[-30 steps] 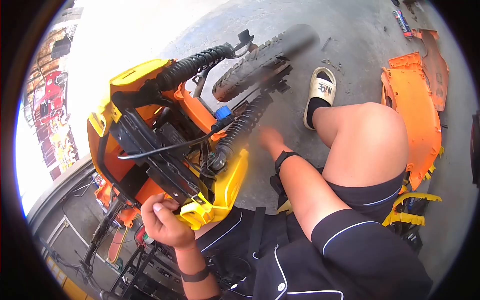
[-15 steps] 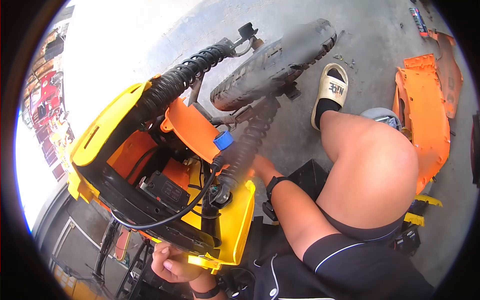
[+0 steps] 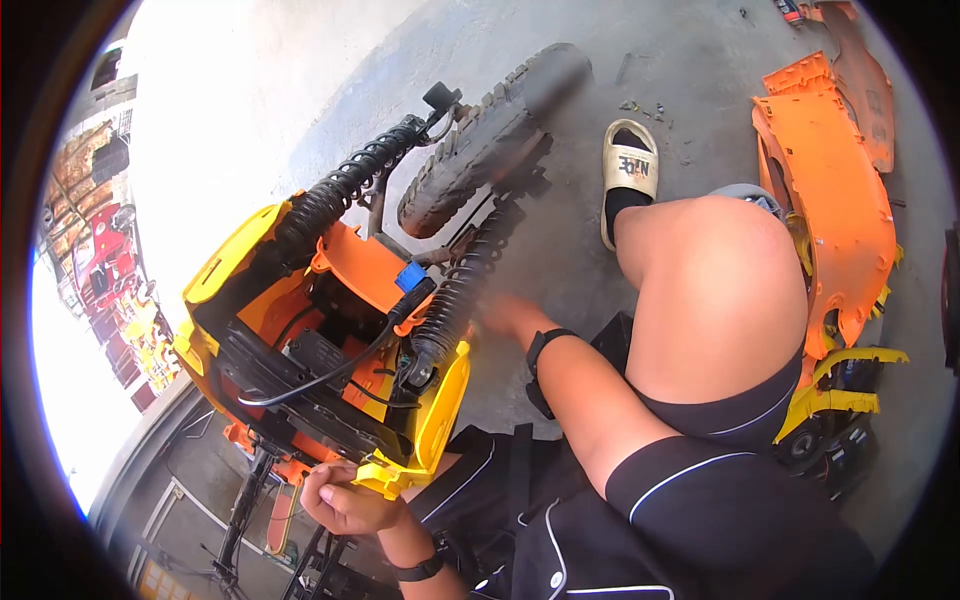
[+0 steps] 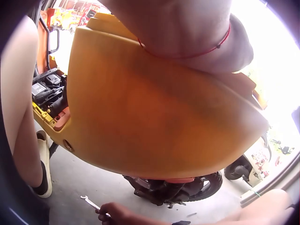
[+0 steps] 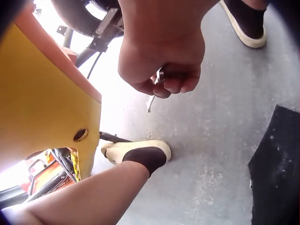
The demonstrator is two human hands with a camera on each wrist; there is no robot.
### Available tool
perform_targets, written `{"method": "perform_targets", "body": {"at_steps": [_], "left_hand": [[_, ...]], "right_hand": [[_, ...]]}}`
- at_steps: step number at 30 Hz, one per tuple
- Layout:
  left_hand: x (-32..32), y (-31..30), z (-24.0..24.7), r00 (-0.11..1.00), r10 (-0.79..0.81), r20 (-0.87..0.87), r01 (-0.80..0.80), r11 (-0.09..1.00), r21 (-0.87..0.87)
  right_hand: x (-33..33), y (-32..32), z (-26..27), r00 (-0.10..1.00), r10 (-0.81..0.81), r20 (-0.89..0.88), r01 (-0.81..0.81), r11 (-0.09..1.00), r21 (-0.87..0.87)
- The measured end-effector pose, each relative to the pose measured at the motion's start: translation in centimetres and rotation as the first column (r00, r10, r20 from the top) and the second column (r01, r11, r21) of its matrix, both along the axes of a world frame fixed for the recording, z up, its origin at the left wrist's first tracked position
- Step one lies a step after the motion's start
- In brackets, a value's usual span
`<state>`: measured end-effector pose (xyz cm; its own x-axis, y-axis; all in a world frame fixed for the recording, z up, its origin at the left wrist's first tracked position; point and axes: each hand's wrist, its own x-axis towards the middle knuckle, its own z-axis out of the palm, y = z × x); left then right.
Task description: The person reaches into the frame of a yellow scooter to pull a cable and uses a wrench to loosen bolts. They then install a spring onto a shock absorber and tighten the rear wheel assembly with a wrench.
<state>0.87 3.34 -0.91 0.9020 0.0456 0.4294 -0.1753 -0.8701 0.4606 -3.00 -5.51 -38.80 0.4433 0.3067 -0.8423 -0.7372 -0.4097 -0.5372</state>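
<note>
A yellow and orange front body of a small vehicle (image 3: 440, 410) stands before me, its black frame and cables exposed. At its near lower edge my left hand (image 3: 345, 498) grips the yellow panel (image 4: 140, 103) with curled fingers; the fingertips are partly hidden. My right hand (image 3: 505, 315) is low beside the black coil-spring shock absorber (image 3: 455, 300). In its curled fingers it holds an open-end wrench (image 4: 90, 202), whose jaw end points out past the fingers in the right wrist view, above the floor. A cable with a blue connector (image 3: 411, 276) crosses the opening.
A knobby wheel (image 3: 480, 150) lies beyond the shocks. Detached orange panels (image 3: 830, 200) and yellow parts (image 3: 850, 385) are on the concrete floor at right. My slippered foot (image 3: 630, 175) and bent knee (image 3: 720, 270) are between them and the vehicle. A black sheet (image 5: 276, 168) is nearby.
The front body tilted with my left hand half a second ago, showing more of its inside, and has since tilted partly back. My right hand stays low beside the shock absorber.
</note>
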Motion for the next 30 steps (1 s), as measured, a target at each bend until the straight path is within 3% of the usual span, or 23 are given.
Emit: {"method": "perform_targets", "body": {"at_steps": [2,4,6,9,11,12,14,18,20,27,30], "left_hand": [[-0.2,0.1,-0.2,0.998,0.062,0.008,-0.062,0.996,-0.059],[0.0,-0.2,-0.4,0.997,0.07,0.024,-0.066,0.987,-0.144],[0.2,-0.4,-0.3,0.999,0.043,0.024,-0.039,0.986,-0.164],[0.4,-0.6,-0.2,0.999,0.039,0.015,-0.036,0.988,-0.148],[0.6,-0.6,-0.1,0.999,0.043,-0.011,-0.044,0.991,-0.126],[0.8,-0.5,-0.3,0.999,0.047,-0.006,-0.047,0.992,-0.119],[1.0,-0.5,-0.4,0.998,0.066,-0.008,-0.066,0.99,-0.128],[1.1,-1.0,0.0,0.998,0.05,0.038,-0.047,0.996,-0.069],[1.4,-0.4,-0.6,0.995,0.034,0.094,-0.028,0.998,-0.063],[1.2,-0.8,-0.1,0.996,0.084,0.03,-0.08,0.99,-0.113],[1.2,-0.8,-0.4,0.993,0.058,0.103,-0.05,0.995,-0.085]], "right_hand": [[3.3,-4.6,4.6,0.966,0.259,0.002,-0.259,0.966,-0.022],[3.6,-6.6,5.1,0.978,0.18,0.105,-0.159,0.971,-0.179],[5.5,-10.0,5.9,0.971,0.234,-0.045,-0.237,0.967,-0.09],[5.9,-13.1,4.9,0.967,0.25,0.055,-0.242,0.963,-0.122],[5.8,-15.3,6.5,0.988,-0.127,-0.086,0.116,0.986,-0.123],[5.4,-15.3,7.2,0.989,-0.129,-0.07,0.118,0.983,-0.141],[5.0,-14.1,7.7,0.907,-0.406,0.109,0.419,0.85,-0.319],[4.6,-12.4,10.6,0.904,-0.349,0.248,0.412,0.866,-0.284],[4.6,-12.1,11.6,0.846,-0.421,0.328,0.513,0.81,-0.282],[5.4,-9.4,12.3,0.754,-0.517,0.406,0.644,0.703,-0.301],[5.5,-9.4,12.8,0.749,-0.529,0.398,0.65,0.701,-0.292]]}}
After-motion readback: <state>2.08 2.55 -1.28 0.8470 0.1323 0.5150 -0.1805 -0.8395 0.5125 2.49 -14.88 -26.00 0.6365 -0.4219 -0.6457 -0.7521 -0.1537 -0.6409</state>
